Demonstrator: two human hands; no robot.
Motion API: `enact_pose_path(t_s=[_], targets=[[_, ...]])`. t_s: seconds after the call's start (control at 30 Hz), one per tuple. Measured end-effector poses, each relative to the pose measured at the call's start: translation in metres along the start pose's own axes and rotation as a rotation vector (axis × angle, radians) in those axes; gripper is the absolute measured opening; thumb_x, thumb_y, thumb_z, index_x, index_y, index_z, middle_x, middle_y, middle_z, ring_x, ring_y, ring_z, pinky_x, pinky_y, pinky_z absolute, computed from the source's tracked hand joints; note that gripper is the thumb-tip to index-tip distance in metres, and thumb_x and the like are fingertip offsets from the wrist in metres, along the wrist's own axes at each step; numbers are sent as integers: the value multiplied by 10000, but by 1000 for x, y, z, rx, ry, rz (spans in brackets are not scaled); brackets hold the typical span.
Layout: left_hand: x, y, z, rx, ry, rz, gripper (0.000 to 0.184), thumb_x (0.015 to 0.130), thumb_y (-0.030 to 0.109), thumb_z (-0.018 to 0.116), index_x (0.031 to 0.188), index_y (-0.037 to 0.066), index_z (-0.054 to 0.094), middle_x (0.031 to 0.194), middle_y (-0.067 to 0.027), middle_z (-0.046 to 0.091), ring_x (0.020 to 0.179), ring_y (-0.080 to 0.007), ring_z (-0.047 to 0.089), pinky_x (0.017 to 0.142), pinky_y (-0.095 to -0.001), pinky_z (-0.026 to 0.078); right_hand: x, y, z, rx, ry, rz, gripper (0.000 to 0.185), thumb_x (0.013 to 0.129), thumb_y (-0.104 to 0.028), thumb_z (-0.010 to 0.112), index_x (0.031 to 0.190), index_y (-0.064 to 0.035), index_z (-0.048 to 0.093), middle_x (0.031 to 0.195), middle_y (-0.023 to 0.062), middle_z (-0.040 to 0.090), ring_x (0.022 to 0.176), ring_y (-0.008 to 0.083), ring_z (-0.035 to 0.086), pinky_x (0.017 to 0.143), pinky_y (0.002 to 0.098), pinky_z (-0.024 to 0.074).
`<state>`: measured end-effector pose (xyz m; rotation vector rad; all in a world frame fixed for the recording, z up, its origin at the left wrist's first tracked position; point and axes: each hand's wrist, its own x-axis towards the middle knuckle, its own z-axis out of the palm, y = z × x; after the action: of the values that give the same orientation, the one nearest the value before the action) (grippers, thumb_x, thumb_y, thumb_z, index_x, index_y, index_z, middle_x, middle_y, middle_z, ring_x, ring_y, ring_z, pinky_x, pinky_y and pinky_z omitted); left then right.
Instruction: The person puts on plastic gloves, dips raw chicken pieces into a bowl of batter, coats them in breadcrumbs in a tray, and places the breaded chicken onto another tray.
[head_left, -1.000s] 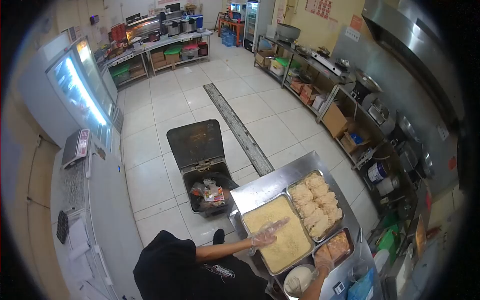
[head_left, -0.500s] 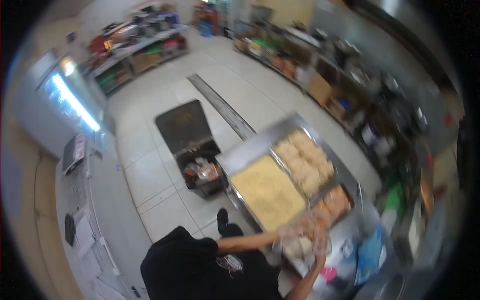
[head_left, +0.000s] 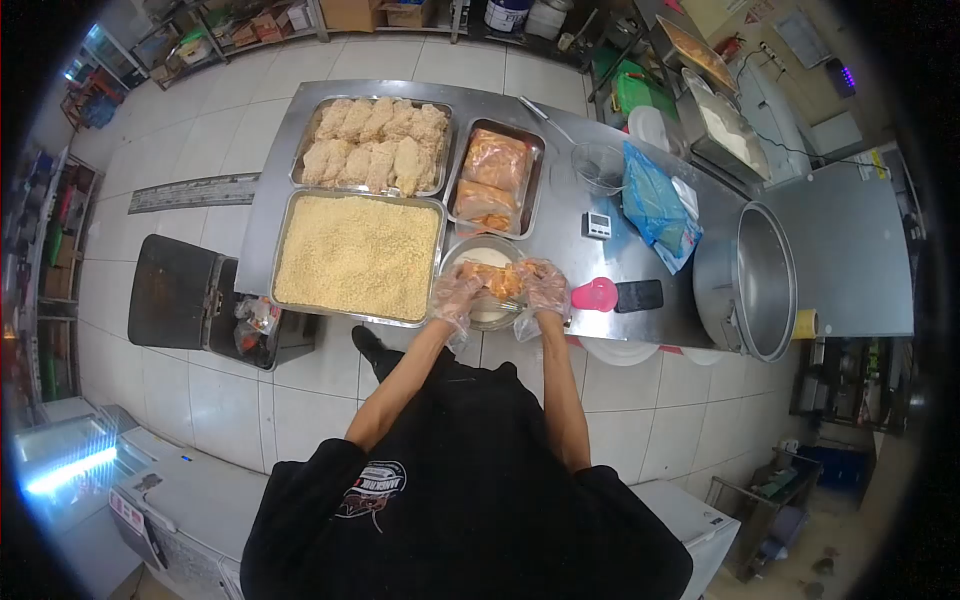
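Note:
Both of my hands wear clear plastic gloves. My left hand [head_left: 458,292] and my right hand [head_left: 543,286] grip opposite ends of an orange, marinated piece of meat [head_left: 494,280], stretched between them. It is held over a round metal bowl [head_left: 447,262] of white batter [head_left: 487,314]. To the left of the bowl is a tray of yellow breadcrumbs [head_left: 358,255]. Behind it stands a tray of more marinated meat [head_left: 497,165], partly in plastic bags. Breaded pieces [head_left: 375,145] fill another tray at the back left.
On the steel table [head_left: 580,265] right of the bowl are a pink object [head_left: 595,294], a phone [head_left: 640,296], a timer [head_left: 597,225], a wire strainer [head_left: 598,166] and a blue plastic bag [head_left: 655,205]. A large pot [head_left: 745,280] stands at the right end. An open bin [head_left: 290,335] is at the left.
The view has swung round to the right and now looks more straight down over the table. My hands remain at the bowl, and the meat between them now shows clearly.

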<state>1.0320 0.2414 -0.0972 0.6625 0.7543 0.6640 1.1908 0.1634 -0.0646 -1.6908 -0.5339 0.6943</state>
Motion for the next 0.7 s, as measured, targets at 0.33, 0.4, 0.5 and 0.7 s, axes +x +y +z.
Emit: enact_pose_path(t_s=[0.33, 0.4, 0.5, 0.7], targets=[[49, 26, -20, 975, 54, 268, 257, 707, 163, 672, 899, 0, 618, 839, -179, 647, 767, -193, 621, 679, -310, 497, 43, 66, 25, -965, -65, -311, 231, 804, -227, 546, 850, -31, 660, 815, 206, 642, 746, 343, 630, 677, 409, 506], [61, 10, -35, 1290, 167, 452, 231, 731, 154, 655, 900, 2, 611, 857, -213, 631, 792, -183, 618, 690, -293, 497, 37, 56, 31, -1003, -130, -279, 237, 812, -235, 529, 838, -41, 663, 810, 201, 641, 737, 350, 623, 680, 419, 503], [29, 52, -34, 1117, 34, 357, 195, 774, 90, 612, 943, -6, 606, 890, -185, 640, 824, -201, 625, 732, -294, 502, 31, 45, 40, -997, -210, -256, 236, 791, -253, 539, 836, -64, 674, 801, 190, 646, 727, 354, 626, 682, 416, 513], [-10, 84, -88, 472, 69, 519, 375, 697, -102, 481, 1046, -7, 582, 945, -127, 651, 843, -250, 630, 763, -330, 501, 37, 36, 42, -831, -156, -171, 210, 764, -209, 614, 895, -59, 682, 790, 138, 673, 721, 246, 659, 667, 335, 528]])
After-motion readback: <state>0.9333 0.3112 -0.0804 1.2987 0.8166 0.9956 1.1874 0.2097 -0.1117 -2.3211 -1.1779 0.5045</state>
